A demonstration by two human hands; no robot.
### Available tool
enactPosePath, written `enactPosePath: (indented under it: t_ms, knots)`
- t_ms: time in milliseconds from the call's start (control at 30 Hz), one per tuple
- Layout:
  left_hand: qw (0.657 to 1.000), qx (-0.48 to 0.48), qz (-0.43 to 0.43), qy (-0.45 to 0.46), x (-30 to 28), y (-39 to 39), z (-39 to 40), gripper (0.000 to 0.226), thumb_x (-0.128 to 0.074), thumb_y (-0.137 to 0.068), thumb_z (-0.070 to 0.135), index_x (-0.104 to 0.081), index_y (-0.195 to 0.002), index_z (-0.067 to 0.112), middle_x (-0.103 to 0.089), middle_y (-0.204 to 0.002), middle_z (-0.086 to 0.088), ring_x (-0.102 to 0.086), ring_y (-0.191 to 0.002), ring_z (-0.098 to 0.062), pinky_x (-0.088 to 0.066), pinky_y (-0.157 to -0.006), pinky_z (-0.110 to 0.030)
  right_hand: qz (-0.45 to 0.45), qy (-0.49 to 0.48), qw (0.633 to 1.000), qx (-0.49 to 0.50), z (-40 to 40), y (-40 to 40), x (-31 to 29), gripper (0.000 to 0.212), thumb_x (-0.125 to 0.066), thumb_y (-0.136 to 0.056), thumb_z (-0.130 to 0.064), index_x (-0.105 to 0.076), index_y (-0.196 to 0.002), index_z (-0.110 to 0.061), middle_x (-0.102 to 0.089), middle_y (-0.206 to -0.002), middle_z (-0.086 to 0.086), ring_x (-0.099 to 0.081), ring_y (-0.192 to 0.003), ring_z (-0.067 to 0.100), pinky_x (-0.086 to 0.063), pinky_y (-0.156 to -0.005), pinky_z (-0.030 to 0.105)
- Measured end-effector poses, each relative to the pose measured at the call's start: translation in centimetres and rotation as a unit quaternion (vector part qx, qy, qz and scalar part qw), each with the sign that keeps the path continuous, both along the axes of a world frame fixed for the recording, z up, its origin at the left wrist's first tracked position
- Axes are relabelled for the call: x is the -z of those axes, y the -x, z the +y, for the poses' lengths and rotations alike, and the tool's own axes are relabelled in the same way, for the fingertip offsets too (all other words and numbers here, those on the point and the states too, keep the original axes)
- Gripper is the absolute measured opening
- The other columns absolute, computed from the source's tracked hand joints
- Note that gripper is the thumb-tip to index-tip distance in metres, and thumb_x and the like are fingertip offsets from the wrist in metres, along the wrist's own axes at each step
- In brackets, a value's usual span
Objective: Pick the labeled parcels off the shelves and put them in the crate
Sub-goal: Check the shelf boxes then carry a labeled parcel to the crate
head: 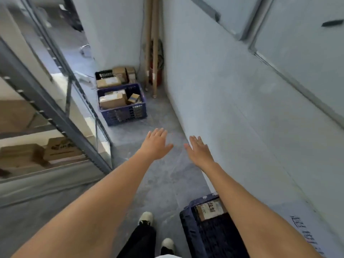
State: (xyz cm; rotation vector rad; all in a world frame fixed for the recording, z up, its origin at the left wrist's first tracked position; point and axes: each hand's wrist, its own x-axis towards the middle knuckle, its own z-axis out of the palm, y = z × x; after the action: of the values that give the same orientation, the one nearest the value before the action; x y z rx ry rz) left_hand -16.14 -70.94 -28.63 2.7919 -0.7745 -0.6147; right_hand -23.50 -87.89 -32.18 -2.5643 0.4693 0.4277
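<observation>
My left hand [156, 144] and my right hand [200, 151] are stretched out in front of me above the floor, palms down, fingers apart, both empty. A dark blue crate [188, 226] stands on the floor at my lower right, under my right forearm, with a labeled cardboard parcel [209, 210] inside. A grey metal shelf rack [55, 116] runs along the left; brown cardboard parcels [59, 149] lie on its lower shelf.
Ahead by the wall stands a blue crate [123, 113] holding several boxes, with a black crate [104, 73] of boxes behind it. Cardboard tubes [154, 43] lean in the corner. A pale wall [242, 99] runs along the right. My shoes [146, 217] are on the grey floor.
</observation>
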Motion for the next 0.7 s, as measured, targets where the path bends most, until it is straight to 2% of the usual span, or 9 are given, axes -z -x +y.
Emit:
enactPosePath:
  t_ms: [200,400,467,567,633,700]
  knots:
    - [0.991,-0.130,-0.005,0.007,-4.3,-2.1,14.6,0.071,-0.039,-0.100,0.045,-0.010,-0.155,0.010,-0.010,-0.162,-0.007,-0.008,-0.149,-0.024,-0.010,-0.121,-0.039,-0.039,0.001,0.987,-0.156,13.1,-7.2,-5.4,0.062,-0.030,-0.106,-0.044,-0.017,-0.157,-0.011,-0.012,-0.165,0.005,-0.005,-0.153,0.020,-0.008,-0.123,0.041]
    - [0.971,-0.231,-0.050,0.032,-7.8,-4.1,29.7,0.065,-0.037,-0.100,0.043,-0.019,-0.153,0.010,-0.019,-0.160,-0.008,-0.019,-0.147,-0.024,-0.017,-0.119,-0.039,-0.077,-0.003,0.957,-0.278,29.3,-13.1,-9.0,0.063,-0.032,-0.105,-0.045,-0.020,-0.156,-0.011,-0.015,-0.164,0.005,-0.009,-0.152,0.021,-0.014,-0.122,0.040]
    - [0.964,-0.256,-0.050,0.048,-8.6,-4.3,35.0,0.065,-0.038,-0.100,0.043,-0.018,-0.153,0.010,-0.017,-0.161,-0.007,-0.016,-0.148,-0.023,-0.015,-0.120,-0.038,-0.081,-0.014,0.945,-0.317,34.8,-14.5,-9.9,0.060,-0.033,-0.105,-0.043,-0.025,-0.154,-0.009,-0.022,-0.162,0.009,-0.018,-0.150,0.026,-0.022,-0.120,0.043]
    - [0.947,-0.309,-0.054,0.065,-9.3,-4.3,43.4,0.065,-0.038,-0.100,0.044,-0.017,-0.153,0.012,-0.016,-0.161,-0.007,-0.012,-0.149,-0.024,-0.014,-0.119,-0.039,-0.092,-0.026,0.929,-0.357,43.2,-16.5,-10.9,0.054,-0.036,-0.104,-0.043,-0.036,-0.147,-0.010,-0.041,-0.150,0.012,-0.042,-0.136,0.029,-0.036,-0.110,0.041]
    - [0.929,-0.359,-0.054,0.069,-9.6,-3.9,48.8,0.066,-0.037,-0.100,0.045,-0.018,-0.153,0.012,-0.017,-0.161,-0.006,-0.015,-0.148,-0.023,-0.017,-0.119,-0.039,-0.086,-0.038,0.917,-0.388,48.6,-17.4,-11.5,0.056,-0.034,-0.104,-0.045,-0.034,-0.151,-0.014,-0.034,-0.157,0.008,-0.036,-0.142,0.026,-0.030,-0.114,0.039]
    - [0.914,-0.397,-0.062,0.058,-9.9,-3.3,53.8,0.065,-0.036,-0.100,0.044,-0.019,-0.153,0.010,-0.019,-0.160,-0.007,-0.017,-0.147,-0.024,-0.018,-0.119,-0.040,-0.081,-0.049,0.898,-0.429,53.6,-17.9,-12.2,0.060,-0.032,-0.104,-0.048,-0.025,-0.155,-0.017,-0.019,-0.164,0.003,-0.018,-0.151,0.021,-0.018,-0.120,0.038]
